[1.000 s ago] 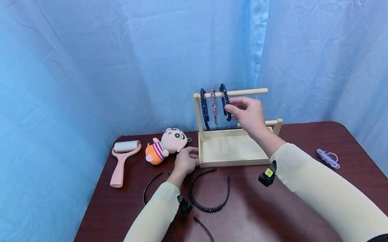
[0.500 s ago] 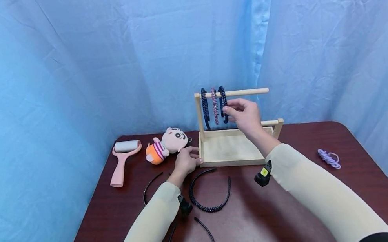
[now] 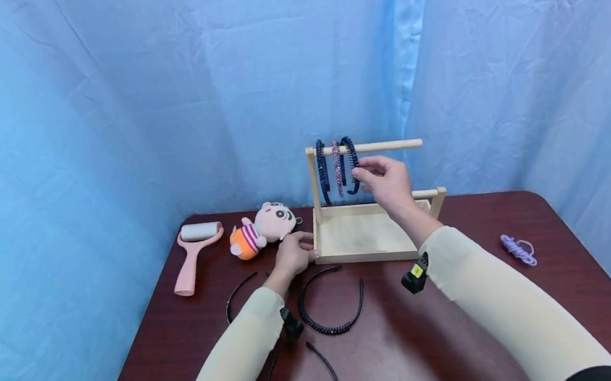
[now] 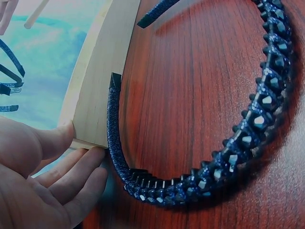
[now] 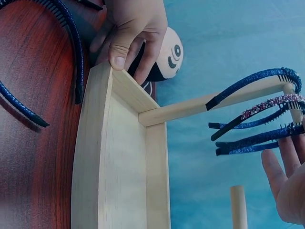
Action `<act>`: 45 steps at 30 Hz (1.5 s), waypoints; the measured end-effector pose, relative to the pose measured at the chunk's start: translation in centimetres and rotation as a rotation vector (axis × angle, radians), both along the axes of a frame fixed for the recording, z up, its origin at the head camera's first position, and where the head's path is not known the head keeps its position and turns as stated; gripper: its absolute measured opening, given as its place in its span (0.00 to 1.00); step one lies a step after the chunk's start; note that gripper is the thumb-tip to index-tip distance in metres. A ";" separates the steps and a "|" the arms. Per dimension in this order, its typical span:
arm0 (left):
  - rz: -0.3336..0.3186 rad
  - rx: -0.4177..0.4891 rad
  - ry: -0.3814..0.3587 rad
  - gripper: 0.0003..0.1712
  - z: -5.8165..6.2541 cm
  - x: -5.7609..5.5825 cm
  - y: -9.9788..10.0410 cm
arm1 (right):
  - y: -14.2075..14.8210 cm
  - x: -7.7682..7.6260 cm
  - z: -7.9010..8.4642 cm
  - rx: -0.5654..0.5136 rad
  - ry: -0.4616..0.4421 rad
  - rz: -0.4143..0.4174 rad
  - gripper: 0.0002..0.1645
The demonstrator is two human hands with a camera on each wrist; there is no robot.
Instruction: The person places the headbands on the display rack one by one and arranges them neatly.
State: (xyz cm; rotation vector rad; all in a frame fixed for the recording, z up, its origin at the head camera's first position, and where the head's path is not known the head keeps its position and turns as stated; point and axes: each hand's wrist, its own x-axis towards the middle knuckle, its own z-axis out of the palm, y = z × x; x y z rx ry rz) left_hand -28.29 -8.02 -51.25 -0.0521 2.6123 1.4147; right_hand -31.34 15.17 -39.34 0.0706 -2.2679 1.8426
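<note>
My right hand (image 3: pixel 385 182) pinches a dark blue headband (image 3: pixel 355 170) that hangs from the upper bar of a wooden stand (image 3: pixel 371 257). To its left on the same bar hang a pink sparkly headband (image 3: pixel 339 177) and another dark headband (image 3: pixel 323 173). In the right wrist view, the fingers are at the side of the dark headband (image 5: pixel 257 139), close to the pink one. My left hand (image 3: pixel 292 255) grips the left front corner of the stand's tray, thumb on one face and fingers on the other, as the left wrist view shows at the wooden corner (image 4: pixel 90 129).
Beaded dark headbands (image 3: pixel 334 329) lie on the table in front, one partly hidden by the left sleeve. At left are a plush toy (image 3: pixel 272 222) and a pink lint roller (image 3: pixel 192 258). A lilac cord bundle (image 3: pixel 517 249) lies at right, and a blue curtain (image 3: pixel 272 82) hangs behind.
My right hand has moved a little left, sliding the dark headband along the bar toward the pink one. The headband has also turned somewhat. My left hand stays at the stand's corner.
</note>
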 end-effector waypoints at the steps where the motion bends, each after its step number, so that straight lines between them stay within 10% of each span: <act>1: -0.002 0.000 0.002 0.25 0.0 0.0 0.0 | 0.0 0.0 0.0 -0.004 0.002 -0.001 0.22; 15: 0.012 -0.021 -0.003 0.26 0.0 -0.2 -0.4 | 1.1 0.4 0.7 0.038 0.039 0.004 0.21; 26: 0.010 -0.016 0.010 0.26 0.1 -0.2 -0.6 | 7.7 2.9 1.2 0.107 0.077 -0.015 0.25; 45: -0.001 -0.014 0.014 0.25 0.0 0.0 -0.7 | 17.9 7.5 -7.8 0.395 -0.205 0.019 0.34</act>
